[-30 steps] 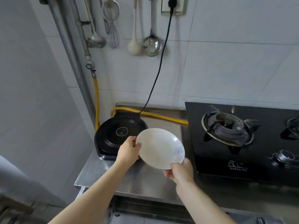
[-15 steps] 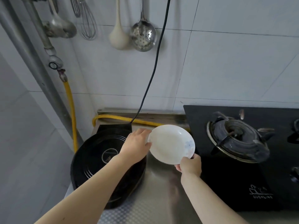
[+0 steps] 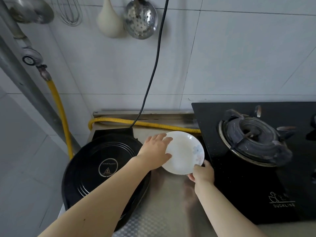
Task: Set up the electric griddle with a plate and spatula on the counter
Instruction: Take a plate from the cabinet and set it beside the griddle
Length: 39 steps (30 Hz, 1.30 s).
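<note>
head view is filled at the bottom by the steel counter (image 3: 171, 206), on which the black gas stove (image 3: 256, 189) is set to the right and the round black electric griddle (image 3: 95, 159) to the left, its power cord (image 3: 153, 65) run up the tiled wall. between these two the white plate (image 3: 184, 154) is held low over the counter, just beside the griddle's edge and close to the stove's corner; whether its foot is touching the steel cannot be told. the left hand (image 3: 155, 149) is clamped on the plate's left rim, fingers curved over the far edge and thumb pressed on the inner face. the right hand (image 3: 202, 173) is pinched on the near right rim, thumb on top and fingers hidden underneath. no spatula is made out on the counter; a slotted spoon (image 3: 140, 19) is hung on the wall above

the plate is judged to be glazed ceramic: stiff, light enough for one hand, smooth and likely slippery, and easily chipped against the steel or the stove's hard edge. it is best taken by the rim at two opposite points and lowered flat so that no edge is struck first
</note>
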Available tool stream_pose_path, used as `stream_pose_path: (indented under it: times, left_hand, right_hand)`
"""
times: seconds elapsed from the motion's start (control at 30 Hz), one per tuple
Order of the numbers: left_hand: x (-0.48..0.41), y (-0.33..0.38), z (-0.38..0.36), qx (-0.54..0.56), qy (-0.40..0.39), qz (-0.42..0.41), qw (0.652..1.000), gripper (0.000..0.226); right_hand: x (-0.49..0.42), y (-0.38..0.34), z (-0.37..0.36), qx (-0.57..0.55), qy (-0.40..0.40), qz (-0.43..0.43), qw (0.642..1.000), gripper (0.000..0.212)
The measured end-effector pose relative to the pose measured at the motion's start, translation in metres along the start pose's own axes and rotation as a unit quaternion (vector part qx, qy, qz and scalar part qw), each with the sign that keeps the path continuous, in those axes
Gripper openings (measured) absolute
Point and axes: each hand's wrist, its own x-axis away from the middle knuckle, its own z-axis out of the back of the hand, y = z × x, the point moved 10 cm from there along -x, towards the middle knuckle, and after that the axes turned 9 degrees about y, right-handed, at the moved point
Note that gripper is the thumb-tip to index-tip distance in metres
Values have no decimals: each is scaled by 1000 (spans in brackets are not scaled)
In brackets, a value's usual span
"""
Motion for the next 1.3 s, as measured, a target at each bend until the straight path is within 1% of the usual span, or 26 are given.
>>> stream_pose_path:
  times: [0.1,0.23,0.33,0.43,0.5,0.6,0.7,0.83,1.0,1.2,1.3]
  left_hand:
    - [2,1,-1,-5,1,-3,1000,62]
    - [6,1,0,-6,-2,-5,1000,60]
    - [10,-1,-2,-5,-5,-1,1000,58]
    - [14,-2,-3,-4,-5,2,1000,58]
    - [13,2,-4,16,-6,5,1000,58]
    - [8,16,4,84,33,16,996,55]
    - [12,36,7,141,90,15,986,49]
    - [31,55,9,167,133,13,977,53]
    - [72,69,21,190,187,31,963,49]
    - [172,106,31,189,299,64,933,42]
    - [229,125,14,206,335,87,915,37]
  right_hand:
    - [1,2,1,13,0,2,1000,46]
    - [2,5,7,45,4,0,999,55]
    - [6,1,12,65,10,13,998,57]
    - [12,1,16,53,8,4,999,59]
    - [20,0,20,24,2,-2,1000,58]
    - [34,-6,22,11,-14,7,1000,50]
    - [50,-7,28,6,-33,21,999,43]
    - [65,-10,47,21,-86,54,995,25]
    - [73,-6,79,34,-125,86,988,30]
    - [95,18,135,20,-191,98,977,27]
    - [108,38,166,14,-228,125,965,27]
